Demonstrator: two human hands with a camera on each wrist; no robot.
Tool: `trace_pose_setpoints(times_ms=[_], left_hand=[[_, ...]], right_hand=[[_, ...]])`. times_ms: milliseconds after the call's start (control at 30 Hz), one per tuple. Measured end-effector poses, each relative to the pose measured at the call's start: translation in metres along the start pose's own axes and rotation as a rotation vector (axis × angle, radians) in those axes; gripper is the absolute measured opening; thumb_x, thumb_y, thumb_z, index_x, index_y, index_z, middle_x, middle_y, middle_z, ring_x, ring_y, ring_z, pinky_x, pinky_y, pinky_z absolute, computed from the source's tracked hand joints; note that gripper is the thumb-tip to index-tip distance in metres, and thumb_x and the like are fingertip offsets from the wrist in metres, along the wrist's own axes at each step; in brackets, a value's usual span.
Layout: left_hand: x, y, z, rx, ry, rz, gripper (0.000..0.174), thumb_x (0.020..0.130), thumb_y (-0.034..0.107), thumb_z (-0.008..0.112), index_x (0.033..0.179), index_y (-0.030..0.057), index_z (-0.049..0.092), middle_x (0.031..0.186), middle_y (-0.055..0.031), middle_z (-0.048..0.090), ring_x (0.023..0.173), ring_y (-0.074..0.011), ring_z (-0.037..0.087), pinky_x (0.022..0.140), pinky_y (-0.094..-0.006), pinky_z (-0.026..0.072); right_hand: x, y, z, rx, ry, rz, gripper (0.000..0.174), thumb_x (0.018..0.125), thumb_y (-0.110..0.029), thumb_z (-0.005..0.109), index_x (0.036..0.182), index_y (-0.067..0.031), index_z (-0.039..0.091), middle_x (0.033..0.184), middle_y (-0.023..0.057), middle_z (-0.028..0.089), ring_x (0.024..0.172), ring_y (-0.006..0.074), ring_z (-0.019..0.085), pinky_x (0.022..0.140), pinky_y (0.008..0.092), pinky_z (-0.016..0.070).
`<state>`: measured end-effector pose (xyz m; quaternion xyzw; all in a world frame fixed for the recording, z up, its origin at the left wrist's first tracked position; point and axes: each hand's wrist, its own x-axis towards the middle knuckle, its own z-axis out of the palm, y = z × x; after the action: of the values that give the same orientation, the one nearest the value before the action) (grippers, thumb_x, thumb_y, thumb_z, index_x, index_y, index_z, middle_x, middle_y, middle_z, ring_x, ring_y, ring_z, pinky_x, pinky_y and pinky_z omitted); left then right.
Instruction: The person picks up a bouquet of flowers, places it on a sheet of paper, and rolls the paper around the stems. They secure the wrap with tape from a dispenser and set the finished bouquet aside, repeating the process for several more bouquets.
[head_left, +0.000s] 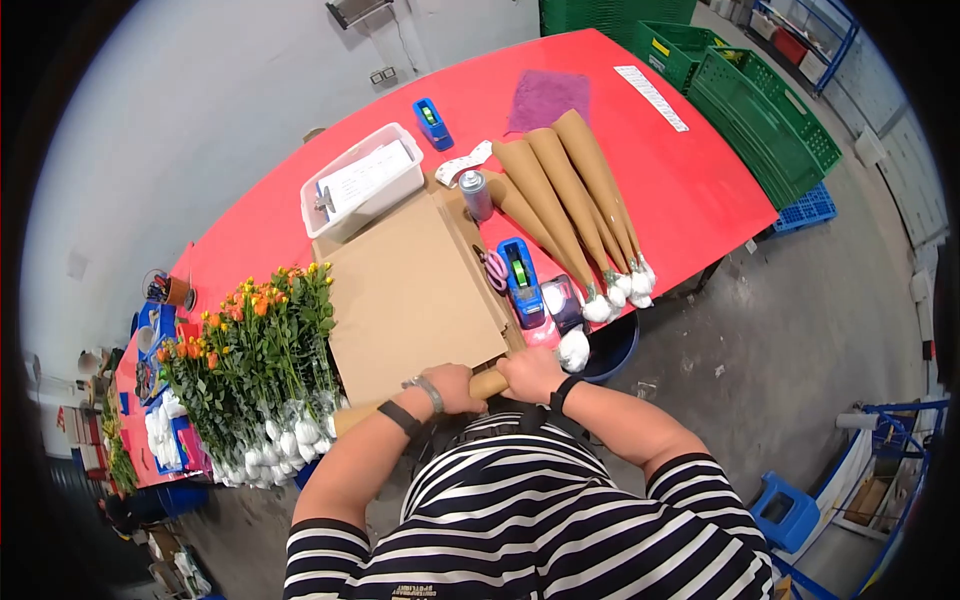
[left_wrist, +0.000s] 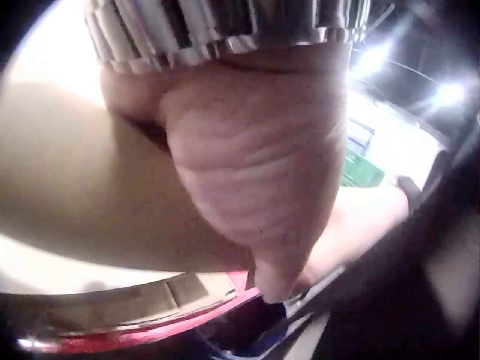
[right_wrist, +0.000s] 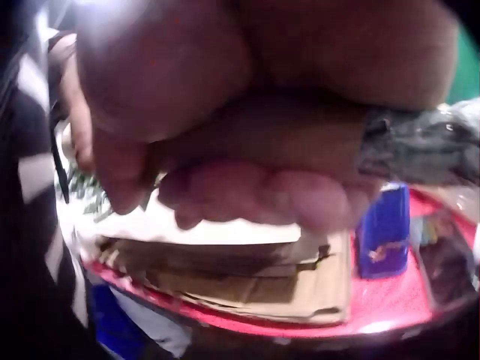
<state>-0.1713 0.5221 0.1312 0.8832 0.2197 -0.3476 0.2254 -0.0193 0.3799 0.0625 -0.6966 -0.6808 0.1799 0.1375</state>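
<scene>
Held level close to my body at the table's front edge is a brown paper cone [head_left: 487, 385], its wide end to the left. My left hand [head_left: 450, 388] grips it around the middle; in the left wrist view the palm [left_wrist: 255, 157] covers part of the brown paper [left_wrist: 97, 187]. Nearer the narrow end, my right hand [head_left: 530, 374] has its fingers [right_wrist: 255, 195] curled round the paper. Past that hand the clear-wrapped stem end [right_wrist: 420, 142] sticks out, with a white ball [head_left: 573, 350] at its tip. Flat cardboard [head_left: 415, 300] lies just beyond the hands.
Orange flower bunches [head_left: 260, 340] with white-wrapped stem ends lie left. Several brown paper cones [head_left: 580, 170] lie right. Nearby are a blue tape dispenser [head_left: 520, 285], pink-handled scissors [head_left: 494, 270], a spray can [head_left: 476, 196] and a white bin [head_left: 345, 215]. Green crates [head_left: 765, 125] stand beyond the table [head_left: 680, 200].
</scene>
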Motion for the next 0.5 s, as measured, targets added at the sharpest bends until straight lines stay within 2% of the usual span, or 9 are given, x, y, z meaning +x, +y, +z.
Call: trace_pose_setpoints(times_ms=[67,133,167,200,267,300,400,467,500], left_hand=[[-0.009,0.014,0.000,0.125,0.104,0.001,0.058,0.073,0.055,0.076,0.099,0.0037,0.072,0.092,-0.0182,0.075,0.091,-0.0339,0.072,0.084,-0.0449,0.0561],[-0.011,0.016,0.004,0.310,0.213,0.102,0.048,0.081,0.051,0.073,0.103,0.0080,0.072,0.098,-0.0143,0.075,0.093,-0.0316,0.073,0.083,-0.0433,0.0564],[-0.010,0.011,0.011,0.311,0.307,0.164,0.047,0.078,0.050,0.074,0.096,0.0069,0.068,0.087,-0.0150,0.073,0.086,-0.0333,0.072,0.078,-0.0464,0.0563],[-0.008,0.005,0.017,0.309,0.304,0.164,0.047,0.078,0.050,0.074,0.096,0.0069,0.068,0.087,-0.0150,0.073,0.086,-0.0333,0.072,0.078,-0.0464,0.0563],[-0.007,-0.006,0.024,0.224,0.263,0.133,0.046,0.078,0.049,0.075,0.097,0.0073,0.068,0.087,-0.0151,0.073,0.087,-0.0335,0.072,0.078,-0.0457,0.0566],[-0.011,-0.012,0.024,0.220,0.260,0.130,0.046,0.078,0.049,0.075,0.097,0.0073,0.068,0.087,-0.0151,0.073,0.087,-0.0335,0.072,0.078,-0.0457,0.0566],[-0.030,-0.033,0.028,0.147,0.238,-0.016,0.045,0.078,0.048,0.076,0.099,0.0083,0.069,0.087,-0.0149,0.073,0.087,-0.0335,0.072,0.078,-0.0458,0.0568],[-0.046,-0.045,0.034,0.055,0.271,-0.137,0.046,0.077,0.049,0.076,0.101,0.0102,0.071,0.088,-0.0145,0.074,0.085,-0.0333,0.072,0.079,-0.0450,0.0571],[-0.054,-0.048,0.035,0.023,0.278,-0.180,0.046,0.076,0.049,0.077,0.103,0.0114,0.073,0.089,-0.0143,0.074,0.084,-0.0340,0.072,0.078,-0.0453,0.0572]], right_hand=[[0.007,0.000,-0.001,0.076,-0.103,0.066,0.038,0.071,-0.042,0.081,0.089,-0.0086,0.073,0.075,0.0127,0.071,0.068,0.0313,0.070,0.062,0.0438,0.0550],[0.016,0.004,-0.007,0.422,-0.488,0.173,0.050,0.074,-0.048,0.083,0.094,-0.0028,0.073,0.074,0.0109,0.071,0.066,0.0241,0.068,0.062,0.0399,0.0543],[0.019,0.006,-0.008,0.595,-0.681,0.225,0.056,0.076,-0.051,0.084,0.097,0.0001,0.073,0.073,0.0100,0.071,0.065,0.0206,0.068,0.062,0.0379,0.0540],[0.020,0.008,-0.008,0.596,-0.684,0.227,0.056,0.076,-0.051,0.084,0.097,0.0001,0.073,0.073,0.0100,0.071,0.065,0.0206,0.068,0.062,0.0379,0.0540],[0.021,0.019,0.000,0.965,-0.547,0.258,0.052,0.083,-0.045,0.082,0.101,0.0033,0.071,0.077,0.0087,0.073,0.069,0.0169,0.069,0.065,0.0332,0.0552],[0.026,0.027,0.012,0.869,-0.119,0.133,0.041,0.087,-0.037,0.079,0.105,-0.0003,0.071,0.079,0.0070,0.073,0.073,0.0144,0.069,0.068,0.0305,0.0557],[0.037,0.080,0.005,0.590,0.541,0.541,0.023,0.094,-0.023,0.069,0.103,-0.0019,0.070,0.083,0.0113,0.073,0.074,0.0211,0.071,0.069,0.0342,0.0554],[0.046,0.114,0.024,0.645,0.608,0.719,0.028,0.093,-0.027,0.068,0.109,-0.0043,0.068,0.090,0.0154,0.075,0.085,0.0331,0.072,0.077,0.0428,0.0551],[0.052,0.123,0.038,0.633,0.568,0.733,0.031,0.093,-0.023,0.069,0.115,-0.0021,0.065,0.086,0.0148,0.074,0.079,0.0281,0.071,0.073,0.0397,0.0549]])
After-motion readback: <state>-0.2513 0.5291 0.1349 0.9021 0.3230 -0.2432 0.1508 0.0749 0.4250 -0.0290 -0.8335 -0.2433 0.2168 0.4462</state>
